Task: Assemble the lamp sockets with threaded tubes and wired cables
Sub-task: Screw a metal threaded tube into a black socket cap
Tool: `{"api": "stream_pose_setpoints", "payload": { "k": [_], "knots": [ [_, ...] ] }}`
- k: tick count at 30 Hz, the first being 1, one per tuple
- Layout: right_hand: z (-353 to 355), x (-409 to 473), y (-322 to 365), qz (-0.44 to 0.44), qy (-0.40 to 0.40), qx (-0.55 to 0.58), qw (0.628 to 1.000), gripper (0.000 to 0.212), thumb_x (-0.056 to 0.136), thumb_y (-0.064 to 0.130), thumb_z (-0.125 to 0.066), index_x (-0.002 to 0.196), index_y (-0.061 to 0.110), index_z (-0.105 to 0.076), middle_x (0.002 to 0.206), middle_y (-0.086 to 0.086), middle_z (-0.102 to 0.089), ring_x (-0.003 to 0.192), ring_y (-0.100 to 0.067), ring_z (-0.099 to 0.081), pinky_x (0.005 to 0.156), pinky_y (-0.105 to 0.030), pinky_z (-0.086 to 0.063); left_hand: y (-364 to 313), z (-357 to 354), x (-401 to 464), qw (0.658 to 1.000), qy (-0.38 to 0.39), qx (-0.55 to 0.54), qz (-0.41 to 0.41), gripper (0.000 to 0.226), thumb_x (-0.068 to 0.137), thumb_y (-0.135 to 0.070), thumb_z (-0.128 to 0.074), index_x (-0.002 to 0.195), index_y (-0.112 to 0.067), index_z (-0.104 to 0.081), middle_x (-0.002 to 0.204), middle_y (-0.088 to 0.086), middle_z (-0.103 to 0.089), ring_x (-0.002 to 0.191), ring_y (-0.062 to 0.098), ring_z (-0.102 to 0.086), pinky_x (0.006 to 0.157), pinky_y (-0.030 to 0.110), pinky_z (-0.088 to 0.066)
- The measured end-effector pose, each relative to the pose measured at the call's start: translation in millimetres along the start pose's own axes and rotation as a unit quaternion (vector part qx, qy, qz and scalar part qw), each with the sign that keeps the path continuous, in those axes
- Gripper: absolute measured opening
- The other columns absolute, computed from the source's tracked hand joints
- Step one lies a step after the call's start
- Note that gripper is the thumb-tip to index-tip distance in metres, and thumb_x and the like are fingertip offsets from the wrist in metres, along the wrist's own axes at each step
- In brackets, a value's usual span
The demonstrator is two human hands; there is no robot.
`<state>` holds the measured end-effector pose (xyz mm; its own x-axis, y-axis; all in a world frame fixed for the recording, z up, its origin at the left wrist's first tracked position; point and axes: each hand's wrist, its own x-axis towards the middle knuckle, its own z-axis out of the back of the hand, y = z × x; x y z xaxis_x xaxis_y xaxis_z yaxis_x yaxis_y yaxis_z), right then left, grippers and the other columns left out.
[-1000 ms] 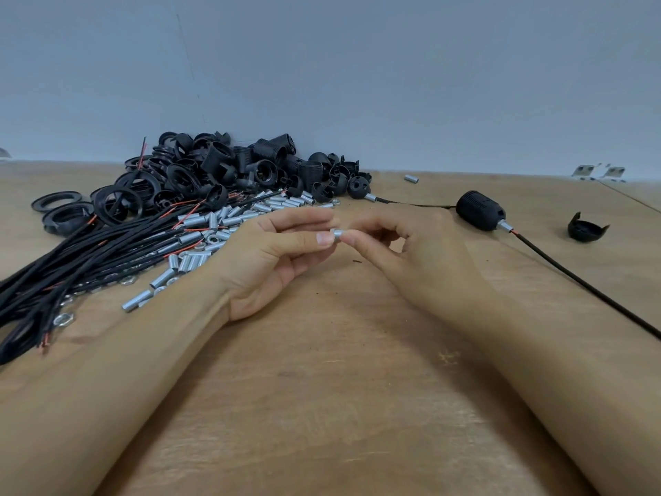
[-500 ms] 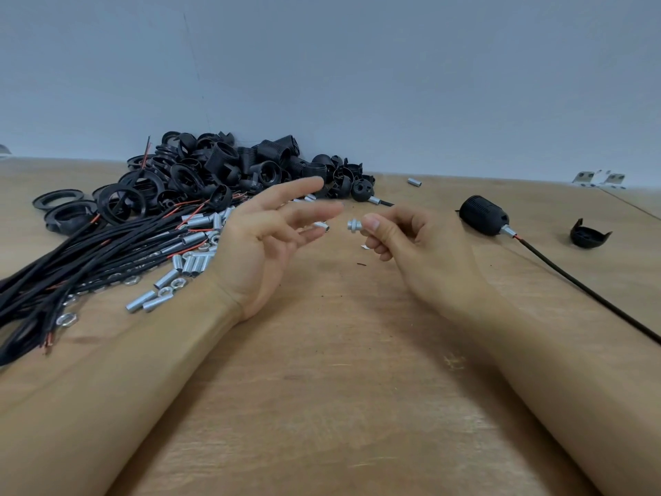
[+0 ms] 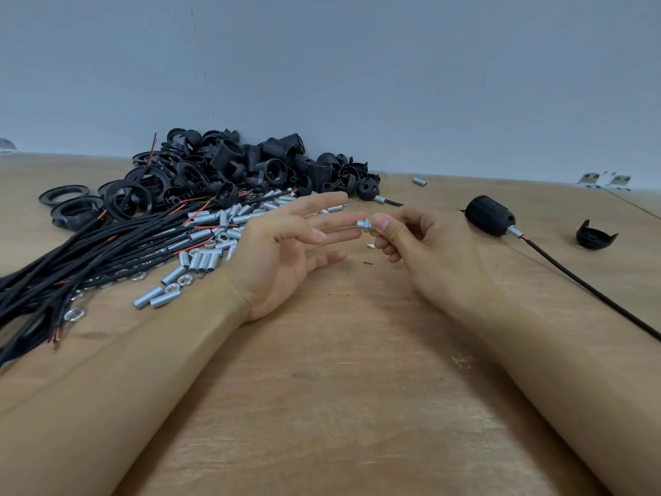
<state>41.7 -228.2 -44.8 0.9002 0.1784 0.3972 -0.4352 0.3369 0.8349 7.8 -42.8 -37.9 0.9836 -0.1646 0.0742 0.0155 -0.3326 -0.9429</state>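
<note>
Right hand (image 3: pixel 425 245) of mine pinches a threaded tube (image 3: pixel 365 224), nut on it, between thumb and curled fingers, above the table (image 3: pixel 339 388). Left hand (image 3: pixel 286 245) lies with fingers spread, holding nothing, fingertips just beside the tube. Loose tubes (image 3: pixel 204 261), cables (image 3: pixel 107 252) and socket parts (image 3: pixel 229 166) lie left; one assembled socket (image 3: pixel 488 214) right.

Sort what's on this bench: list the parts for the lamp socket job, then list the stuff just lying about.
For the job:
threaded tube with nut, pinched by right hand
left hand, open
loose tubes and nuts
black cables
socket shells and rings
finished socket on cable
socket cap

Lying about:
metal brackets
</note>
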Motion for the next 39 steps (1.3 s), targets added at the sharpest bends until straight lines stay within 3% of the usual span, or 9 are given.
{"api": "stream_pose_setpoints", "payload": {
  "k": [8, 11, 14, 17, 20, 24, 30, 34, 39],
  "knots": [
    [-0.6, -2.3, -0.1, 0.014, -0.002, -0.024, 1.000, 0.014, 0.092, 0.033, -0.064, 0.080, 0.031, -0.070, 0.072, 0.012, -0.071, 0.064, 0.001, -0.061, 0.071, -0.030, -0.055, 4.6, 1.6, 2.2, 0.995, -0.032, 0.087, -0.045, 0.042, 0.070, -0.003, -0.058, 0.110, -0.007, -0.067, 0.107, 0.012, -0.073, 0.091, 0.022, -0.070, 0.079, 0.033, -0.056],
    [-1.1, -1.7, 0.1, 0.015, -0.021, -0.033, 0.999, 0.014, 0.093, 0.035, -0.064, 0.080, 0.035, -0.069, 0.077, 0.015, -0.070, 0.068, -0.001, -0.062, 0.075, -0.038, -0.056, 12.4, 4.6, 3.4, 0.930, -0.126, 0.313, -0.148, 0.014, 0.088, -0.004, -0.068, 0.096, -0.016, -0.071, 0.087, 0.003, -0.073, 0.072, 0.012, -0.065, 0.067, 0.021, -0.051],
    [0.3, -1.7, 0.2, 0.017, -0.049, -0.023, 0.998, 0.014, 0.093, 0.032, -0.065, 0.080, 0.036, -0.066, 0.078, 0.014, -0.071, 0.076, -0.009, -0.068, 0.078, -0.046, -0.056, 16.1, 7.0, 2.9, 0.873, -0.162, 0.414, -0.201, 0.012, 0.089, -0.009, -0.067, 0.088, -0.019, -0.073, 0.073, -0.013, -0.064, 0.058, 0.000, -0.051, 0.058, 0.008, -0.038],
    [1.1, -2.5, -2.3, 0.018, -0.048, -0.034, 0.998, 0.012, 0.092, 0.030, -0.065, 0.081, 0.035, -0.066, 0.079, 0.013, -0.071, 0.077, -0.012, -0.069, 0.077, -0.048, -0.056, 9.3, 18.6, 3.4, 0.787, -0.194, 0.531, -0.247, 0.009, 0.089, -0.015, -0.066, 0.091, -0.022, -0.071, 0.086, -0.015, -0.065, 0.084, 0.007, -0.054, 0.077, 0.017, -0.040],
    [0.7, -3.4, -5.0, 0.015, -0.039, -0.034, 0.999, 0.009, 0.091, 0.030, -0.066, 0.084, 0.035, -0.068, 0.080, 0.014, -0.070, 0.073, -0.008, -0.066, 0.076, -0.040, -0.057, -3.4, 47.6, 10.5, 0.688, -0.276, 0.642, -0.199, 0.022, 0.090, -0.022, -0.063, 0.110, -0.019, -0.069, 0.115, 0.003, -0.065, 0.111, 0.029, -0.051, 0.098, 0.040, -0.037],
    [0.4, -3.5, -3.9, 0.020, -0.024, -0.039, 0.999, 0.009, 0.091, 0.027, -0.067, 0.085, 0.034, -0.068, 0.078, 0.016, -0.069, 0.064, 0.000, -0.060, 0.063, -0.015, -0.048, -19.5, 75.9, 20.4, 0.646, -0.313, 0.692, -0.075, 0.044, 0.095, -0.029, -0.057, 0.137, -0.019, -0.055, 0.141, 0.004, -0.054, 0.133, 0.034, -0.039, 0.106, 0.051, -0.031],
    [-1.3, -4.5, 0.4, 0.021, -0.017, -0.045, 0.999, 0.005, 0.090, 0.023, -0.068, 0.087, 0.028, -0.069, 0.078, 0.009, -0.070, 0.062, 0.001, -0.057, 0.061, -0.008, -0.041, -16.7, 80.6, 24.8, 0.660, -0.319, 0.665, -0.142, 0.042, 0.091, -0.018, -0.066, 0.133, -0.020, -0.058, 0.133, 0.008, -0.055, 0.112, 0.033, -0.058, 0.100, 0.050, -0.043],
    [-0.7, -4.7, 2.0, 0.020, -0.020, -0.045, 0.999, 0.009, 0.090, 0.022, -0.068, 0.085, 0.030, -0.068, 0.079, 0.011, -0.070, 0.067, 0.000, -0.060, 0.063, -0.007, -0.042, -14.9, 81.9, 25.9, 0.667, -0.350, 0.637, -0.164, 0.024, 0.088, -0.014, -0.068, 0.112, -0.017, -0.071, 0.116, 0.004, -0.056, 0.102, 0.023, -0.057, 0.087, 0.031, -0.038],
    [-0.7, -3.5, 3.1, 0.024, -0.032, -0.037, 0.999, 0.011, 0.090, 0.023, -0.067, 0.086, 0.032, -0.068, 0.080, 0.011, -0.070, 0.069, -0.004, -0.062, 0.064, -0.010, -0.045, -19.0, 72.2, 22.8, 0.705, -0.323, 0.573, -0.266, 0.023, 0.084, -0.008, -0.068, 0.105, -0.016, -0.068, 0.102, -0.001, -0.054, 0.091, 0.012, -0.056, 0.090, 0.039, -0.051]
  ]
}}
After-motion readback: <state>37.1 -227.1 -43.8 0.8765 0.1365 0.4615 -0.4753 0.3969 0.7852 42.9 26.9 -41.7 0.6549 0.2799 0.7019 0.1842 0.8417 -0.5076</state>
